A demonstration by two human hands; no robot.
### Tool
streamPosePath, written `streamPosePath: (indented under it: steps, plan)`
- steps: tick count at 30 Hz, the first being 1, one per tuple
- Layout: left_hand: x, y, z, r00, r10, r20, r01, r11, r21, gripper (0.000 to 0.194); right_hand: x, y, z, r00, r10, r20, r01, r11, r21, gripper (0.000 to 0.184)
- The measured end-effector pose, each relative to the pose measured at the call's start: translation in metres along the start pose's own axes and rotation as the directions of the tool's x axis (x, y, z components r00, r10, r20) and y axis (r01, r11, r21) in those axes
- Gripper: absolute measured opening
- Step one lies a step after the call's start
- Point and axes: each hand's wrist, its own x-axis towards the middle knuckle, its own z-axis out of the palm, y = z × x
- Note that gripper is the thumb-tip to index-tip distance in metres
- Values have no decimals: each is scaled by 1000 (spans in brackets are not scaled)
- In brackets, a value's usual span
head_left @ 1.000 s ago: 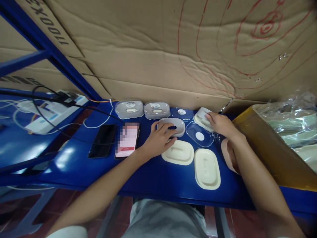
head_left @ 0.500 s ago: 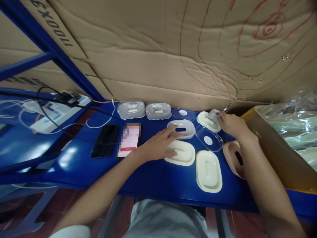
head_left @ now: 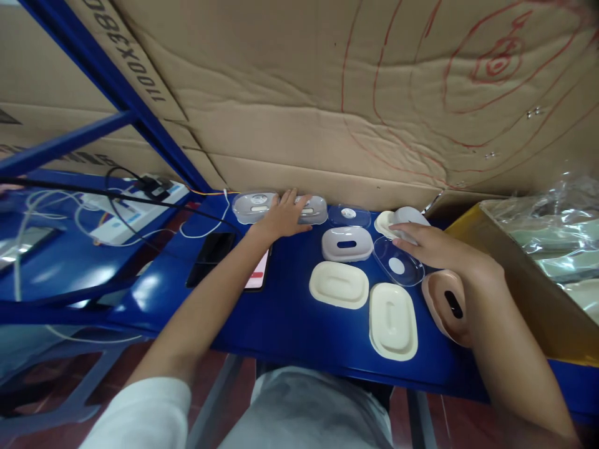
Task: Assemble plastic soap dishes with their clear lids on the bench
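My left hand point(head_left: 282, 216) reaches to the back of the blue shelf point(head_left: 290, 324) with its fingers spread, lying between two lidded soap boxes point(head_left: 253, 206) by the cardboard wall. My right hand point(head_left: 433, 248) is curled over a grey insert point(head_left: 408, 218) that sits on a cream tray point(head_left: 384, 221). A grey insert with a slot point(head_left: 347, 243), a clear lid point(head_left: 398, 261), two cream trays point(head_left: 339, 284) point(head_left: 392, 320) and a pink piece with a slot point(head_left: 447, 304) lie in front.
Two phones point(head_left: 211, 257) lie left of the trays, partly under my left forearm. Cables and a power strip point(head_left: 135, 202) cover the left shelf. A cardboard box with plastic bags point(head_left: 543, 243) stands at the right. Another clear lid point(head_left: 349, 214) lies at the back.
My left hand left the trays in the middle and reached back left to the lidded boxes. My right hand shifted a little and now covers the grey insert on the cream tray.
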Motion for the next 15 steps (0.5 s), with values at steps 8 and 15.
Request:
streamPosePath:
  steps: [8,15]
  plan:
    - [-8,2,0,997,-44,-64,37,993,-116,90,-4,-25,0,983,-163,-89,169,984,61,59]
    - [-60,57,3,947,219,-233,-301,860,-413,96,2,-63,13,901,-304,-309,327,945,25,80]
